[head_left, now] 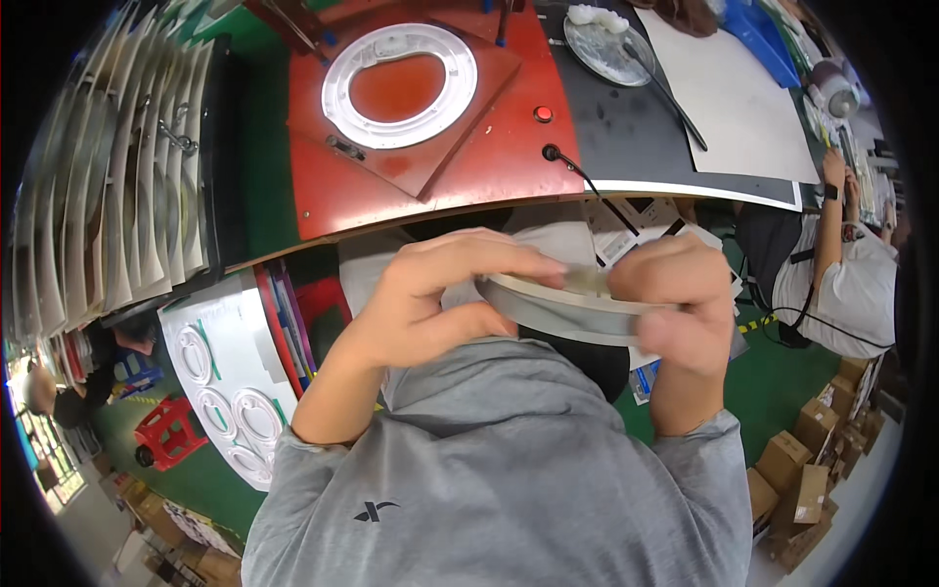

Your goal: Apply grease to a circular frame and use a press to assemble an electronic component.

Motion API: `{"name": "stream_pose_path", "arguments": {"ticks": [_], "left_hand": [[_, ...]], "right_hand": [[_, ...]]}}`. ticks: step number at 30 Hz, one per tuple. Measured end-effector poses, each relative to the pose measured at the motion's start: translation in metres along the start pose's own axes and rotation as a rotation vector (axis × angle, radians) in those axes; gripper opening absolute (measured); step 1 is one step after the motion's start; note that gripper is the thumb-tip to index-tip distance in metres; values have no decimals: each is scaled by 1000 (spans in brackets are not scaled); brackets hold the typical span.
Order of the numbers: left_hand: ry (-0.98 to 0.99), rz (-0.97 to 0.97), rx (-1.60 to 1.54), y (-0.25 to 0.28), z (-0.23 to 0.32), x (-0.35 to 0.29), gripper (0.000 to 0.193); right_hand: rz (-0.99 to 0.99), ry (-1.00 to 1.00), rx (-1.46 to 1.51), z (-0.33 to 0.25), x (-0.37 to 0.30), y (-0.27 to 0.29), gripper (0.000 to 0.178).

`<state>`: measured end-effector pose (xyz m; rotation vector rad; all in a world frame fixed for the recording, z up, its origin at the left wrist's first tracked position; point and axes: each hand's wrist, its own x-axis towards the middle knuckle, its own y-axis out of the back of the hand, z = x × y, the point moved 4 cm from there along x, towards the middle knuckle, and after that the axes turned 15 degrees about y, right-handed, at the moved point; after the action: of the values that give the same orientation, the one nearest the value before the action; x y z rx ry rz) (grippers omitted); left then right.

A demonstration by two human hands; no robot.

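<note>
In front of my body I hold a round pale ring-shaped part (562, 311), tilted so that its grey side wall faces me. My left hand (455, 293) grips its left edge, fingers over the top and thumb beneath. On the opposite edge, my right hand (680, 298) is curled round the rim and slightly smeared by motion. The far part of the ring is partly hidden by my fingers. Beyond my hands, a white ring-shaped frame (339, 103) lies on a red plate of the bench fixture (509, 181).
A red button (544, 114) and a black cable (597, 191) are on the bench. At the right sit a dish with white material (606, 54) and a grey sheet (753, 117). Racked panels (108, 186) stand left; a white board with rings (230, 440) lies below. Another person (841, 284) sits at right.
</note>
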<state>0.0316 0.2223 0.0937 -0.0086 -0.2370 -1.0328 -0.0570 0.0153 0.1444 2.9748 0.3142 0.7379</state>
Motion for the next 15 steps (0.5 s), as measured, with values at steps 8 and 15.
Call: {"name": "stream_pose_path", "arguments": {"ticks": [8,15], "left_hand": [[461,-63,-323,-14,-10,-4,44],[460,262,148,0,-3,-16,36]], "right_hand": [[197,-175,194,2,-20,7,43],[184,-392,103,-3,-32,23,44]]}}
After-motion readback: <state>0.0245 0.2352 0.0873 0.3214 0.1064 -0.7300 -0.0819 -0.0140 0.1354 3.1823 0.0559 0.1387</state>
